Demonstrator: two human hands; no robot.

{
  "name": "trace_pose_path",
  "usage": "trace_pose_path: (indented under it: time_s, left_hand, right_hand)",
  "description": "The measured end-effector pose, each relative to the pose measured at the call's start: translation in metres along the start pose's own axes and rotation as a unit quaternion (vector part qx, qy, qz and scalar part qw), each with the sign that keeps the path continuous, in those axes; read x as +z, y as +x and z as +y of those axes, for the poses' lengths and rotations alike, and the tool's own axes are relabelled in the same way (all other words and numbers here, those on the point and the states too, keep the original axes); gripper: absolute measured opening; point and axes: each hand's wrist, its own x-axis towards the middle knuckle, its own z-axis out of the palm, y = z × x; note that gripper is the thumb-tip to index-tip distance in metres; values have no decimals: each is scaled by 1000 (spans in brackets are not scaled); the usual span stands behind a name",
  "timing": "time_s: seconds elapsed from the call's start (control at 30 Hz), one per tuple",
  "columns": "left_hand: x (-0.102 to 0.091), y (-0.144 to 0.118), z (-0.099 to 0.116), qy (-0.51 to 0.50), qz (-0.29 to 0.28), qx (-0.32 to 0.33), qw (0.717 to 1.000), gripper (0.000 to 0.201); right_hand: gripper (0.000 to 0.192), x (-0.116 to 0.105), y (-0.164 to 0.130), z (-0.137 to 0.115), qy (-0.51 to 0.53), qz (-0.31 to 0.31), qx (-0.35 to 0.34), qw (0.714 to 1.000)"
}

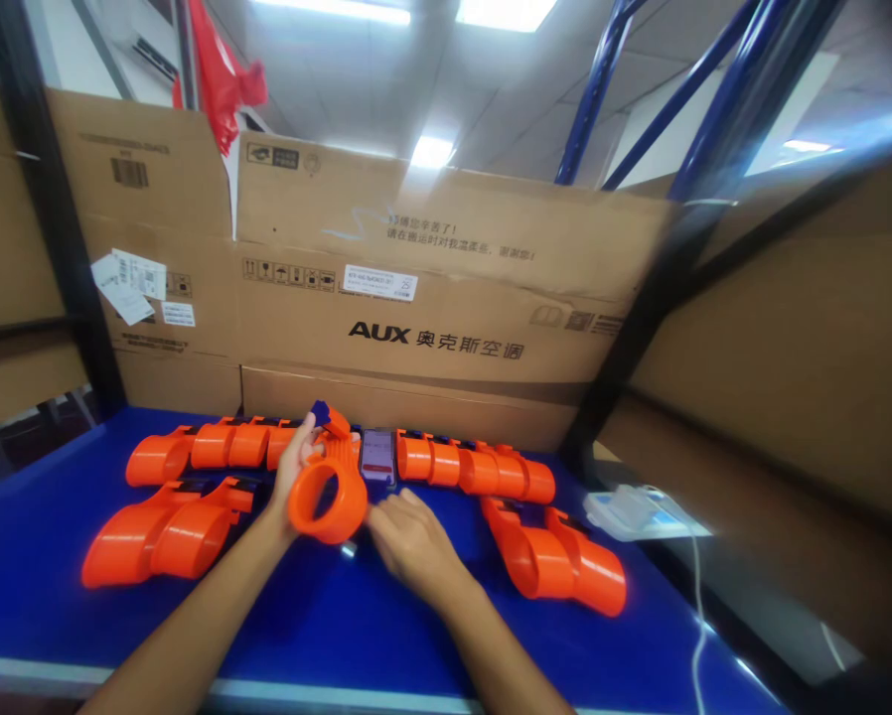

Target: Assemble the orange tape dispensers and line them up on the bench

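My left hand [294, 465] is closed around an orange plastic part [352, 504] with a wide ring at its lower end and a dark blue tip at the top. The part is held above the blue table, its ring opening facing me. Just right of the ring is my right hand [410, 536], its fingers curled in; whatever they may hold is hidden. Beneath the ring, a small shiny metallic piece [349, 549] shows on the table. A phone [378, 457] with a lit screen stands behind the hands.
Similar orange parts line the back of the blue table [304, 636], left [212, 445] and right [483, 472]. More lie nearer, at left [122, 546] and right [599, 576]. Cardboard [416, 397] walls the back. A white device with a cable [625, 511] sits at right.
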Motion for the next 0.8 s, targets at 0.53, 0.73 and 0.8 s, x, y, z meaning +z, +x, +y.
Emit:
trace_pose_path:
  time_s: [0.53, 0.73, 0.8]
  left_hand:
    - [-12, 4, -39, 125, -109, -96, 981, 46]
    - [-13, 4, -46, 132, -145, -124, 973, 51]
    - [-10, 0, -47, 132, -161, -121, 971, 48]
  right_hand:
    - [46, 1, 4, 7, 392, 294, 309, 815]
    - [39, 5, 7, 18, 448, 312, 347, 763]
    - [39, 7, 6, 20, 467, 305, 346, 754]
